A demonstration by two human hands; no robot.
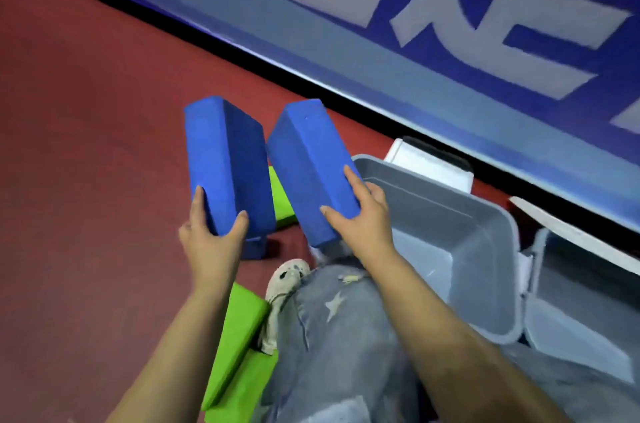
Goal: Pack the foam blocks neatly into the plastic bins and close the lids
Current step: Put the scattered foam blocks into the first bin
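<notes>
My left hand (212,239) grips the near end of a blue foam block (225,159), held up over the red floor. My right hand (363,214) grips a second blue foam block (308,166) right beside it, just left of the grey plastic bin (498,270). The bin stands open and its inside shows no blocks. Another blue block (255,247) lies on the floor under the left one, mostly hidden. A green foam block (281,200) lies behind the two held blocks, and more green blocks (239,346) lie by my knee.
A second grey bin (585,304) stands to the right of the first, with a white lid (575,232) beyond it. A white object (429,162) sits behind the first bin. A blue banner wall (415,41) borders the floor. My jeans leg (339,336) and shoe (287,280) are below.
</notes>
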